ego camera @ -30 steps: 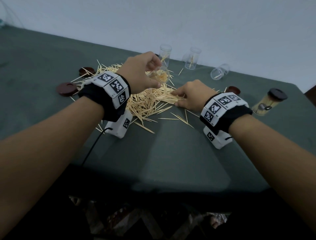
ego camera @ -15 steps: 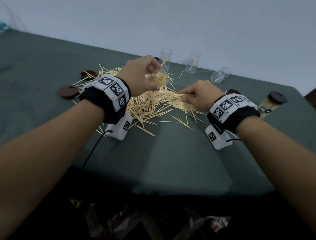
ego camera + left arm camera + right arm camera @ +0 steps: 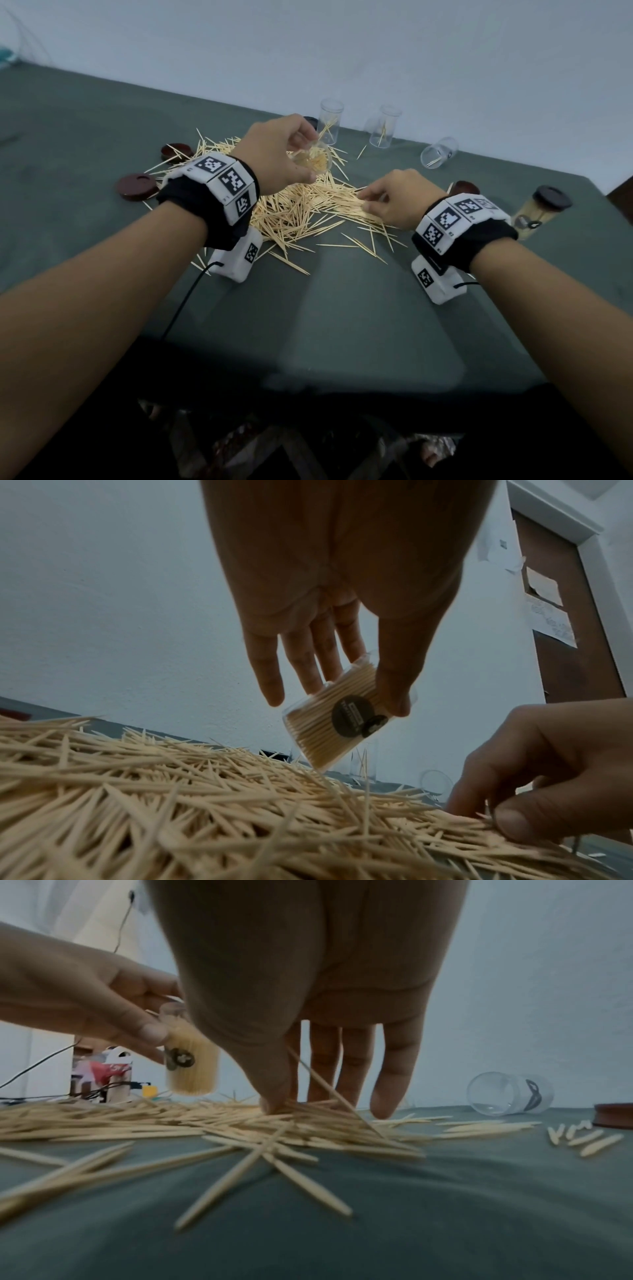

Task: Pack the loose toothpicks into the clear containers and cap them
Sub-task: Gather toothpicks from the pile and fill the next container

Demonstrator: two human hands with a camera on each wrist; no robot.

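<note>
A pale wall backs a desk (image 3: 342, 325) under a dark green cloth. A wide pile of toothpicks (image 3: 301, 209) lies across its middle. The left hand (image 3: 274, 154) holds a clear tub (image 3: 346, 718), tilted and nearly full of toothpicks, between thumb and fingers just above the pile. The right hand (image 3: 394, 198) reaches down onto the pile's right edge, thumb and forefinger pinching a few toothpicks. A capped, filled jar (image 3: 537, 216) lies on its side at the far right. Two upright cups (image 3: 330, 121) stand near the wall, and a third cup (image 3: 438, 152) lies tipped over. Brown lids (image 3: 137, 186) rest left of the pile.
</note>
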